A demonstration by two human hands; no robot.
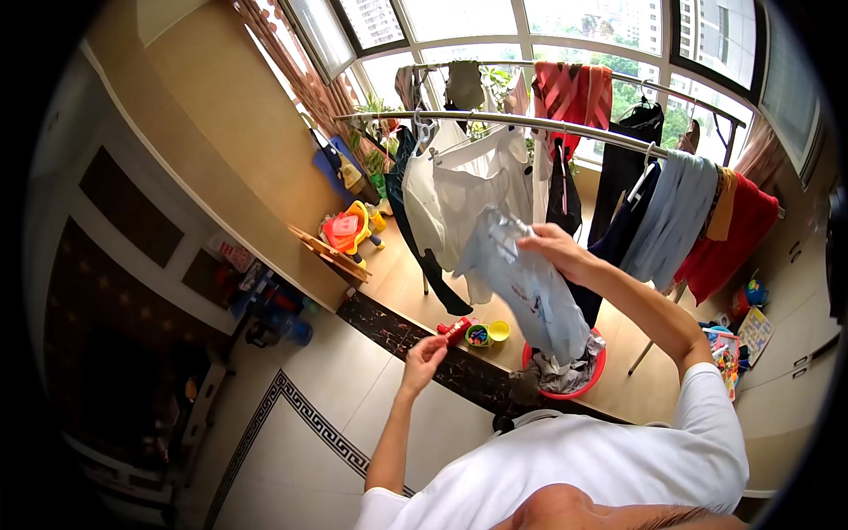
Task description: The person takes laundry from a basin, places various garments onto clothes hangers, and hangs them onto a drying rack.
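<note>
My right hand point(558, 251) is closed on the upper edge of a light blue garment point(534, 296) with a small dark print. The cloth hangs down in front of me, its lower end just over a red basin point(601, 360). Crumpled grey clothes point(570, 375) lie in the basin. My left hand point(426, 360) is held out low on the left, fingers curled in and no object visible between them. Beyond my right hand, a white garment point(486, 172) and light blue jeans-like cloth point(676, 216) hang from the drying rack's front rail point(521, 117).
A red sweater-like cloth point(733, 234) hangs at the rail's right end. Small toy cups point(499, 330) and a red toy point(455, 331) lie on the floor beside a dark stone threshold point(397, 336). A child's yellow chair point(358, 230) stands left. Toys point(729, 353) lie right.
</note>
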